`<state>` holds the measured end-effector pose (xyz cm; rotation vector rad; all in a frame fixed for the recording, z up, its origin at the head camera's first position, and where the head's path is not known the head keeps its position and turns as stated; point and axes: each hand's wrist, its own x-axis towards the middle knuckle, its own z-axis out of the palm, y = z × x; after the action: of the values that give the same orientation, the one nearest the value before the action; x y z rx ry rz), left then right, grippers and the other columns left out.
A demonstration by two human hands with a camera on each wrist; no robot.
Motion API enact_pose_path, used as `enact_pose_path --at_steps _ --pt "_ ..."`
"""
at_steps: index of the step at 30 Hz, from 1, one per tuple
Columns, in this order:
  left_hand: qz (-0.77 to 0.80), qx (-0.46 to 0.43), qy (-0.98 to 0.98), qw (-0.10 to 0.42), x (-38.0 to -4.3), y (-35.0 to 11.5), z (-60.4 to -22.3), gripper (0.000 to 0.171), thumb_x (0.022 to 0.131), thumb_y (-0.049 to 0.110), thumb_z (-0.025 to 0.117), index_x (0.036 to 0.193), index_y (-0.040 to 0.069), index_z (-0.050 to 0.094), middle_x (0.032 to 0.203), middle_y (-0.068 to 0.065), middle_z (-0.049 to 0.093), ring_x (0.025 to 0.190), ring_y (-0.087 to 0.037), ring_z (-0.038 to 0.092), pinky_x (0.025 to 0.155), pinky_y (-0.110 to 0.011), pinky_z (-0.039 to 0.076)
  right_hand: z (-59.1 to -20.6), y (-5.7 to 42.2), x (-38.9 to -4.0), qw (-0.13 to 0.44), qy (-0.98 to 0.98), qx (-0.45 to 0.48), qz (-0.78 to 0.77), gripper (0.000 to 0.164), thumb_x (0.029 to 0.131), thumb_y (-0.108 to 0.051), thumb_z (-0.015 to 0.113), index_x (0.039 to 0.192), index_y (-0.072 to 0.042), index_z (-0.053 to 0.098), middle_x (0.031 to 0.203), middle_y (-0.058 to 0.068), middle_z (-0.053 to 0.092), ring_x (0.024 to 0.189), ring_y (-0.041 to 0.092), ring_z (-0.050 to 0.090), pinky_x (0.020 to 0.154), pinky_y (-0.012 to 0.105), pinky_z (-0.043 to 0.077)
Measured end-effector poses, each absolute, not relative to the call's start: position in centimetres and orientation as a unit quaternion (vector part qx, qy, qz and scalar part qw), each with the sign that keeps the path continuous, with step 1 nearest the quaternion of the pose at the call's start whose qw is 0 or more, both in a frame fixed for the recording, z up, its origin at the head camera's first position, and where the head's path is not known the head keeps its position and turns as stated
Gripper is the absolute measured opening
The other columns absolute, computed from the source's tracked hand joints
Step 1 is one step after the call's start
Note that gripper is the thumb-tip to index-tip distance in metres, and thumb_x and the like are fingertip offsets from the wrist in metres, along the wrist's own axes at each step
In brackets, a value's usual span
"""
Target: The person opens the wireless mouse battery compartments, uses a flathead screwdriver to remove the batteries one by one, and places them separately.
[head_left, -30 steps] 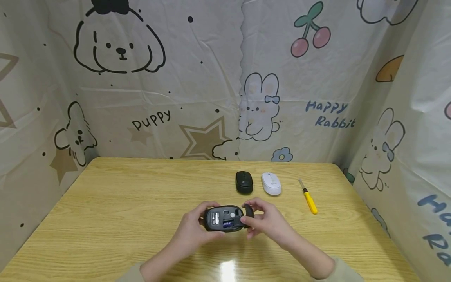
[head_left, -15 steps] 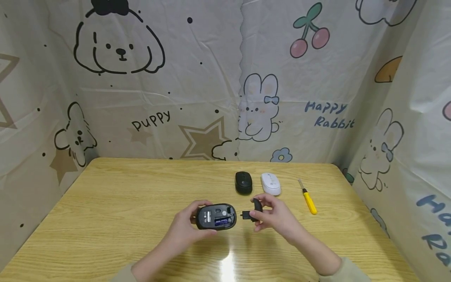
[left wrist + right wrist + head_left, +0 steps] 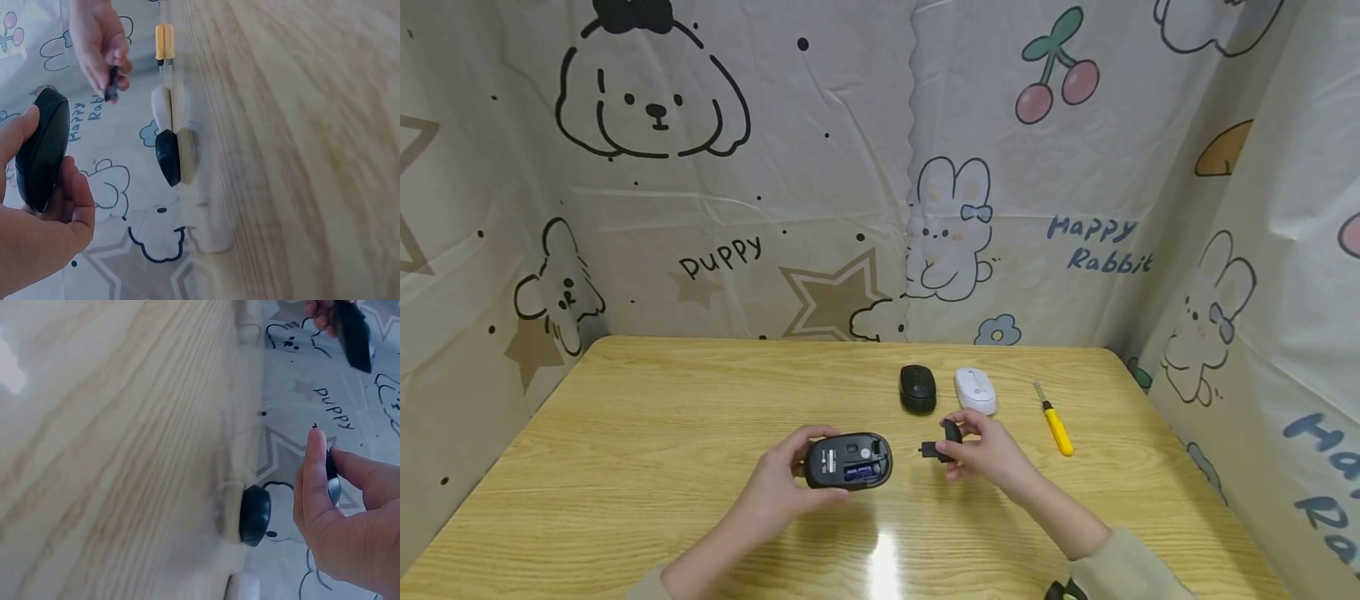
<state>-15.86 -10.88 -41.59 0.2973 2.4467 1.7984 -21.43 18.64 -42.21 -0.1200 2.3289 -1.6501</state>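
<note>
My left hand grips a black computer mouse by its left end, underside facing up. Its battery compartment is uncovered, and a dark blue battery lies inside. Between thumb and fingers my right hand pinches the black battery cover, whose flat tongue points left toward the mouse. A gap separates cover and mouse, both held above the table. In the left wrist view the held mouse shows edge-on; in the right wrist view fingers partly hide the cover.
Behind my hands, a second black mouse and a white mouse stand side by side on the wooden table. A yellow-handled screwdriver lies to their right. Printed curtain encloses the back and sides.
The battery cover has come off the mouse and moved right with my right hand. My left hand has shifted left with the mouse, exposing more of the battery compartment.
</note>
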Motion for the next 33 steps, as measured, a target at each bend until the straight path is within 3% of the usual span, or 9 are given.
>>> enact_pose_path --at_steps 20,29,33 --pt "0.588 0.092 0.802 0.047 -16.0 -10.6 -41.6 0.067 0.062 0.013 0.087 0.121 0.018 0.057 0.106 -0.009 0.066 0.088 -0.019 0.062 0.076 -0.031 0.054 -45.7 18.9 -25.6 0.137 0.828 -0.009 -0.544 0.039 0.083 -0.001 0.069 0.118 0.004 0.050 0.089 0.015 0.055 0.054 0.019 0.064 0.056 0.036 0.058" --pt "0.581 0.094 0.807 0.050 -16.1 -10.5 -41.4 0.067 0.062 0.015 0.087 0.122 0.018 0.056 0.106 -0.008 0.066 0.088 -0.019 0.062 0.076 -0.031 0.053 -45.6 19.1 -26.4 0.100 0.897 -0.069 -0.424 0.035 0.078 -0.012 0.077 0.106 -0.001 0.057 0.081 0.008 0.059 0.054 0.014 0.060 0.049 0.028 0.053" --pt "0.578 0.095 0.809 0.045 -16.1 -10.5 -41.3 0.067 0.061 0.017 0.088 0.120 0.020 0.057 0.105 -0.007 0.066 0.087 -0.018 0.062 0.077 -0.033 0.052 -45.6 19.1 -26.7 0.070 0.925 -0.097 -0.361 0.034 0.076 -0.019 0.079 0.101 -0.004 0.061 0.076 0.003 0.059 0.062 0.012 0.053 0.054 0.023 0.045"
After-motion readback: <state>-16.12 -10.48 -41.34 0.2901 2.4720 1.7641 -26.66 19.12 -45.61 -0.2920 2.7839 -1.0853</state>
